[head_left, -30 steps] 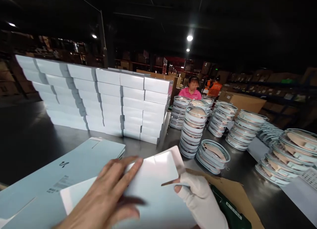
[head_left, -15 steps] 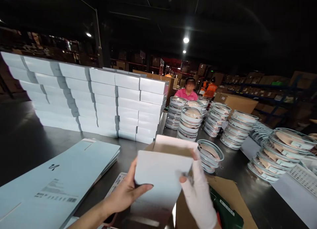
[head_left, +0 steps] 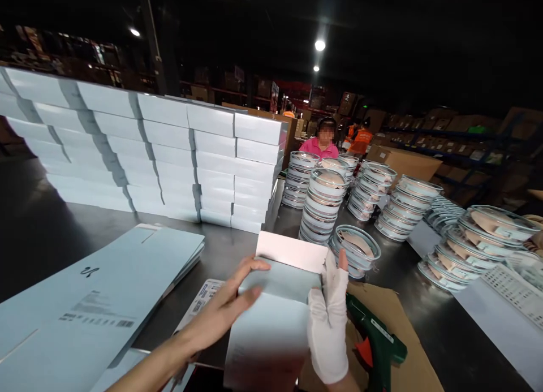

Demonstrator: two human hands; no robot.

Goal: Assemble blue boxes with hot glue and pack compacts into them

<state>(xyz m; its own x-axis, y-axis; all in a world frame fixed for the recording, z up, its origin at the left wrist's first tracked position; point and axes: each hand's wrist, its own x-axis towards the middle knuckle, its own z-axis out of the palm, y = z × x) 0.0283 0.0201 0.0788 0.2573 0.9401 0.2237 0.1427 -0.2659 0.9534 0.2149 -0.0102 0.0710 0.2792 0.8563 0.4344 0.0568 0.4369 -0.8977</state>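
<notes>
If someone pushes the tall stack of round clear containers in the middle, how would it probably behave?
The stack of round containers stands tall and narrow, so a push near the top would probably tip it. The clear lids look smooth, so layers may slide apart. Each container looks thin and light, so the stack likely shifts easily on the metal table.

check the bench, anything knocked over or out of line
One round clear container leans tilted against the upright stack of containers instead of lying flat on a pile. The wall of white boxes looks even, and the carton between the left hand and right hand shows no damage.
</notes>
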